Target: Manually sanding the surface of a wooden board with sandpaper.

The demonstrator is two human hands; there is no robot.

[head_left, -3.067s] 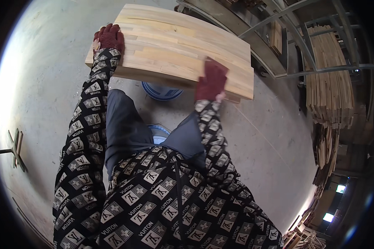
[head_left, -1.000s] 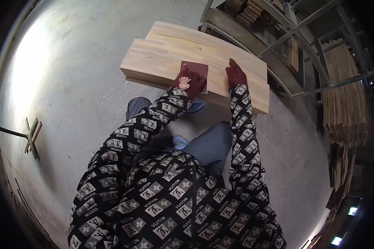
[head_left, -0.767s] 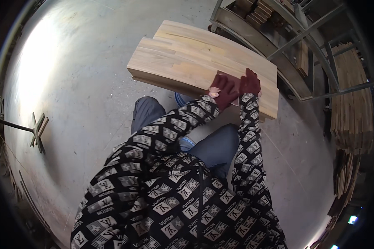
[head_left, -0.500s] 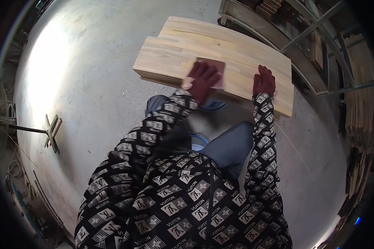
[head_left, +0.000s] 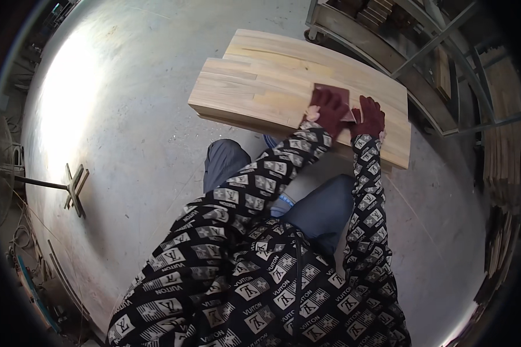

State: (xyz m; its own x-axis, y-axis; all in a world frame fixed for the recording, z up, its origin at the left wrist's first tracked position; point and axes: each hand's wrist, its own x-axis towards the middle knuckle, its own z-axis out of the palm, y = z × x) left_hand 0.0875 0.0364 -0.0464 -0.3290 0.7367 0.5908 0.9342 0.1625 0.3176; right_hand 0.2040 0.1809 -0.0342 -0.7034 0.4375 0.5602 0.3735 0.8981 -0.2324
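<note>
A stack of pale jointed wood boards point(head_left: 260, 75) lies across in front of me, the upper ones slightly offset from each other. My left hand point(head_left: 331, 111), in a dark red glove with a bare thumb tip, presses a reddish-brown sheet of sandpaper point(head_left: 342, 92) onto the top board. Just to its right, my right hand point(head_left: 369, 115), gloved in the same red, rests on the board near its right end. Its fingers are stretched out and appear to hold nothing. The sandpaper's underside is hidden.
A wheeled metal rack point(head_left: 376, 52) with wood pieces stands beyond the boards at far right. Stacked planks point(head_left: 503, 133) line the right side. On the left, a stand with a cross-shaped foot point(head_left: 74, 188) rests on the grey floor point(head_left: 139, 127). My knees are below the boards.
My left hand has slid right along the top board with the sandpaper, coming close to my right hand. The right hand stays at nearly the same spot.
</note>
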